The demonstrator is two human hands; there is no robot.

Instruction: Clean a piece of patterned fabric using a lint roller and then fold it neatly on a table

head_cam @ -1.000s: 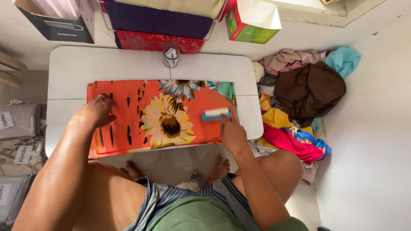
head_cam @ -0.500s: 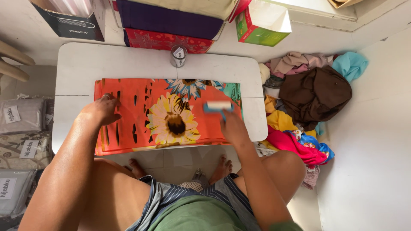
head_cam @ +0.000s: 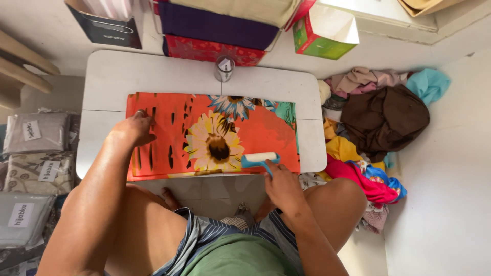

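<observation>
While the right hand (head_cam: 283, 188) grips the lint roller (head_cam: 261, 158) at the orange floral cloth's (head_cam: 204, 135) near edge, overshoot risks dragging cloth off the surface (head_cam: 153, 76). The left hand (head_cam: 135, 129), open flat on that cloth's left part, is the only restraint.

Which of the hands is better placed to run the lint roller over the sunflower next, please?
Probably the right hand: it grips the lint roller beside the sunflower, while the left hand presses the orange cloth flat.
</observation>
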